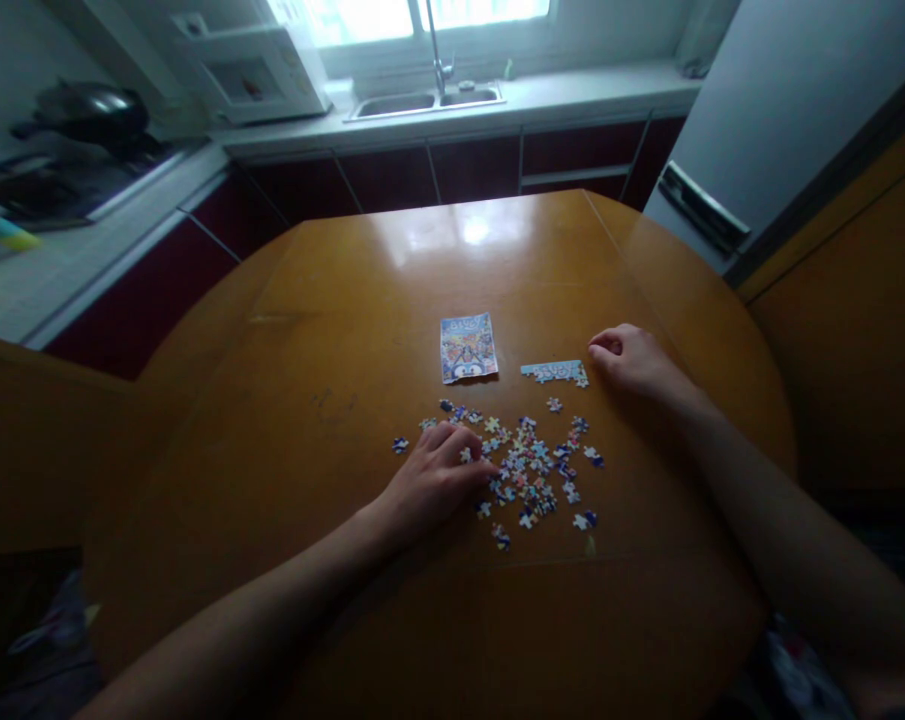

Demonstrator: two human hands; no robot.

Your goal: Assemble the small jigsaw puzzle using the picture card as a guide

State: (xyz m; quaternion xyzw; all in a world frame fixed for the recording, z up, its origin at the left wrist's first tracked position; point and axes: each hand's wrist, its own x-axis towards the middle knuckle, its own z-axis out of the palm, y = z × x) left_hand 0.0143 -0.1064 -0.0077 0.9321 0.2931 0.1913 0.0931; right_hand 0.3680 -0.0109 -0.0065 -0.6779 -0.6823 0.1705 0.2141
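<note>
My left hand point(441, 472) rests at the left side of a loose heap of jigsaw pieces point(531, 462), thumb and bent fingers apart, with a pale piece showing in the gap between them. Whether its fingertips touch a piece is hard to see. Farther right, my right hand point(632, 358) is curled with thumb and fingertips together; anything inside is hidden. Just left of it lies a joined strip of puzzle pieces point(555, 370), light blue with a straight top edge. A creased picture sheet point(469, 348) with a penguin-like figure lies flat beyond the heap.
All this lies on a wooden table point(332, 330) with rounded ends. Beyond it are a counter with a double sink point(426, 103), a microwave point(253, 75), and a stove with a dark wok point(92, 112). A fridge point(782, 110) stands at the right.
</note>
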